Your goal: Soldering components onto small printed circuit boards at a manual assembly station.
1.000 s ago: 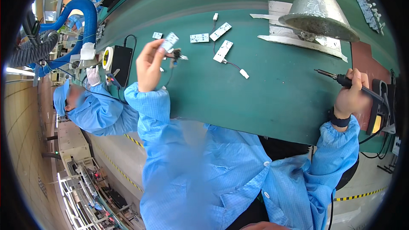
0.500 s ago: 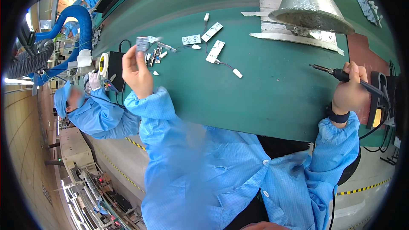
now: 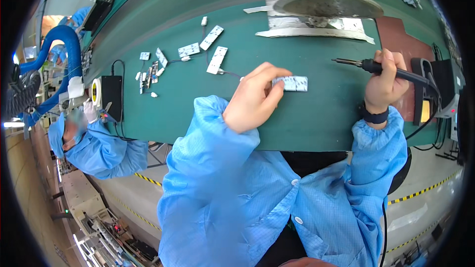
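Observation:
Between the thumb and fingers of my left hand point(image 3: 255, 96) is the end of a small white circuit board point(image 3: 296, 83), low over the green bench mat point(image 3: 213, 128). My right hand point(image 3: 386, 81) grips a soldering iron point(image 3: 371, 66) by its black handle, its metal tip pointing left, apart from the board. Left of and beyond my left hand lie several white circuit boards point(image 3: 216, 60), some with short leads and white connectors. My left fingers hide part of the held board and of one lead.
A metal fume cone point(image 3: 326, 0) stands at the back on a taped white base point(image 3: 316, 32). To the right are a brown pad point(image 3: 396, 34) and a soldering station point(image 3: 448, 86) with a yellow sponge point(image 3: 425, 111). A co-worker in blue point(image 3: 106, 151) sits at the left beside a black box point(image 3: 112, 96).
My left hand has moved right, from the small parts at the left to mid-mat, carrying a board. The right hand still holds the iron. The whole view has shifted somewhat.

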Demonstrator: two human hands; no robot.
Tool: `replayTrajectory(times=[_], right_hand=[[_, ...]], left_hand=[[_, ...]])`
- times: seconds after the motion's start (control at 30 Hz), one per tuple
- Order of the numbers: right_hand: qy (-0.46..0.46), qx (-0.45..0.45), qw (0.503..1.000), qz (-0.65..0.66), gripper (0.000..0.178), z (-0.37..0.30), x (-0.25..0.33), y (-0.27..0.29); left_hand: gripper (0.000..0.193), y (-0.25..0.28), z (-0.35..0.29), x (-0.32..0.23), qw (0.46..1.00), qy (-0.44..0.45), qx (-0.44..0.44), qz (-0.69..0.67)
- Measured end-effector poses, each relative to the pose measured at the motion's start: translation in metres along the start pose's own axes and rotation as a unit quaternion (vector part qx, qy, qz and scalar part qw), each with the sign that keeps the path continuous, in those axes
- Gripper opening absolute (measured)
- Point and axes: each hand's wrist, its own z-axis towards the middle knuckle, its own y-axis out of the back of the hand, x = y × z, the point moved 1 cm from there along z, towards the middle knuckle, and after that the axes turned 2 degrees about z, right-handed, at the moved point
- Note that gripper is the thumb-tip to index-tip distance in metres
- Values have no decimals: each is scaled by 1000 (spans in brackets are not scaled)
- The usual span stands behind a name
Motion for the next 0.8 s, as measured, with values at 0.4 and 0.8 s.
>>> replayTrajectory(times=[0.4, 0.8], right_hand=[[39, 47, 998, -21, 21, -5, 3, -1], [58, 192, 979, 38, 20, -25, 13, -18]], left_hand=[[31, -12, 13, -2, 983, -104, -30, 151], [27, -19, 8, 13, 958, -129, -82, 244]])
